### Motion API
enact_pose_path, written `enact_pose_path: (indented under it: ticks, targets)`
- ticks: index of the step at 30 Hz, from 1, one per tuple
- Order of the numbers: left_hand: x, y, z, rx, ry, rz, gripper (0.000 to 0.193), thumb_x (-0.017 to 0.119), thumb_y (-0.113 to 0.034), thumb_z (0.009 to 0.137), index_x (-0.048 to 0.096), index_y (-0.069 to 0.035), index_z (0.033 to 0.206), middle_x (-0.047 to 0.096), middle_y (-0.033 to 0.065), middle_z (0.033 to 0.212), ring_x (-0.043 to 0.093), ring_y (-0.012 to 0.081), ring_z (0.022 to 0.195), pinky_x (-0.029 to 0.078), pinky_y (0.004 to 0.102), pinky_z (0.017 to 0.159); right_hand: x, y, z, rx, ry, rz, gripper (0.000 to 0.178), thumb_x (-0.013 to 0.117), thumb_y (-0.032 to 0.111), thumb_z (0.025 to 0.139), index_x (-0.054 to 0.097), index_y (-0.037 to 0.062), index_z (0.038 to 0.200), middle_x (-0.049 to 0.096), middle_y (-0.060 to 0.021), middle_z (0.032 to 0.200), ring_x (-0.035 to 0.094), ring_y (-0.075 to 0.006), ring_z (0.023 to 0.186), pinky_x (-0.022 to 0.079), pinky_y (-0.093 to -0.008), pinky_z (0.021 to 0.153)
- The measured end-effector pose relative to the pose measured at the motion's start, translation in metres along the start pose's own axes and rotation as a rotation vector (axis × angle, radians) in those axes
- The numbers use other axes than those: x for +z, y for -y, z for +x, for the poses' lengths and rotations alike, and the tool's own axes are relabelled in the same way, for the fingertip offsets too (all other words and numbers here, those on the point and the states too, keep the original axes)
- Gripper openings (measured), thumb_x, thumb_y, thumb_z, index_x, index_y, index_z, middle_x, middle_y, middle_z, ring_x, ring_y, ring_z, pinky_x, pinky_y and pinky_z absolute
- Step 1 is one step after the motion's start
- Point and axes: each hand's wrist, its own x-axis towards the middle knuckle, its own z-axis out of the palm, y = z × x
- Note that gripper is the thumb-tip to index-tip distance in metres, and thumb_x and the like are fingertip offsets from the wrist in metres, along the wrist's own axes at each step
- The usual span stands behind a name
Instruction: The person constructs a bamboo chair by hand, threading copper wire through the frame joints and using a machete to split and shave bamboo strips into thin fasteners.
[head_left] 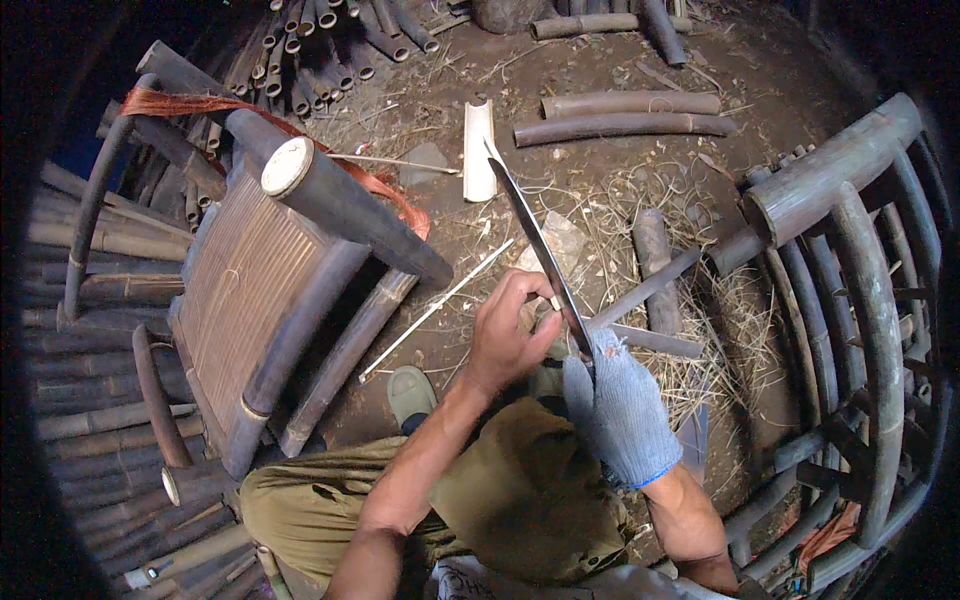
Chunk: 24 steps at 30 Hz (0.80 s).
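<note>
My right hand (618,412), in a grey-blue knitted glove, is closed around the lower end of a long knife (537,238). Its narrow dark blade slants up and to the left, away from me. Just left of the blade, my bare left hand (505,325) has its thumb and fingers curled together in a pinch. Between them a small pale piece, like a bamboo sliver (555,303), shows its end; the rest is hidden by the fingers. Beyond the knife tip, a split half of bamboo (479,160) lies with its pale inner side up.
A bamboo chair (265,285) with a slatted surface stands left; another bamboo frame (870,290) stands right. Two bamboo lengths (630,115) lie ahead. Shavings (690,370) litter the ground around a short bamboo log (655,270). A thin pale strip (437,310) lies left of my hands.
</note>
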Motion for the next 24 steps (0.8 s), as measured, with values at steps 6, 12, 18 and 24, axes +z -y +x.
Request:
enact_pose_path:
  ticks: [6, 12, 18, 24]
  targets:
    - [-0.06, -0.101, 0.077, 0.061, -0.037, 0.423, 0.029, 0.077, -0.011, 0.078, 0.064, -0.003, 0.102, 0.067, 0.0142, 0.103, 0.065, 0.03, 0.098, 0.05, 0.0367, 0.09, -0.006, -0.008, 0.022, -0.056, -0.129, -0.107, 0.021, 0.057, 0.021, 0.093, 0.057, 0.0023, 0.103, 0.064, -0.0271, 0.089, 0.062, -0.0481, 0.08, 0.052, -0.0536, 0.07]
    - [0.001, -0.064, 0.122, 0.613, 0.253, 0.484, 0.031, 0.06, -0.033, 0.094, 0.069, -0.007, 0.108, 0.07, 0.0102, 0.109, 0.064, 0.0292, 0.113, 0.036, 0.0558, 0.108, 0.008, 0.006, 0.037, -0.071, -0.149, -0.137, 0.022, 0.056, 0.022, 0.093, 0.058, 0.0021, 0.102, 0.064, -0.0289, 0.089, 0.063, -0.0472, 0.084, 0.052, -0.054, 0.071]
    - [0.013, -0.03, 0.151, 0.487, 0.441, 0.64, 0.037, 0.048, -0.037, 0.1, 0.071, -0.009, 0.108, 0.07, 0.0081, 0.108, 0.062, 0.0279, 0.115, 0.029, 0.055, 0.113, 0.01, -0.008, 0.047, 0.001, -0.116, -0.156, 0.026, 0.056, 0.024, 0.094, 0.057, -0.0009, 0.098, 0.063, -0.0285, 0.085, 0.062, -0.0482, 0.081, 0.051, -0.0546, 0.072]
    - [0.0, 0.026, 0.169, 0.318, 0.372, 0.628, 0.046, 0.044, -0.044, 0.1, 0.071, -0.007, 0.105, 0.068, 0.0103, 0.107, 0.058, 0.0285, 0.117, 0.026, 0.0517, 0.115, 0.045, -0.04, 0.062, 0.003, -0.02, -0.106, 0.03, 0.051, 0.027, 0.094, 0.06, -0.0015, 0.095, 0.064, -0.0306, 0.089, 0.062, -0.0492, 0.085, 0.05, -0.054, 0.079]
